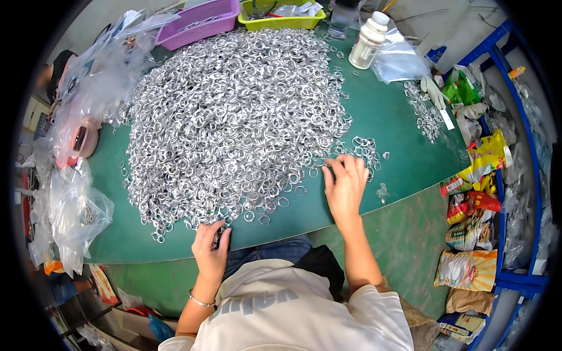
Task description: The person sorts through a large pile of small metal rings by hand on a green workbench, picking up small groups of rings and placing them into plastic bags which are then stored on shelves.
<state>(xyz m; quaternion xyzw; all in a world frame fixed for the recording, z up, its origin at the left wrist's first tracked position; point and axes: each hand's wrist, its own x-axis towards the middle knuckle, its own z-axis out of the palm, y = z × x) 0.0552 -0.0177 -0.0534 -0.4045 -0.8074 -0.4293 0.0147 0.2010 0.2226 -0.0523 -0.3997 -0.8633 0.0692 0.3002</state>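
Silver rings (234,111) near table edge (408,190)

At the far edge of the green table (410,167) sit a purple tray (175,40) and, just beside it, a yellow-green tray (281,24). A white capped bottle (367,45) stands upright to their right, near flat clear plastic sheets (401,63). Loose clear bags (96,88) lie heaped along the left side, near a pink container (89,141). Right of the table, a blue rack (530,279) adjoins a yellow packet (490,153) and an orange-and-white packet (468,271).
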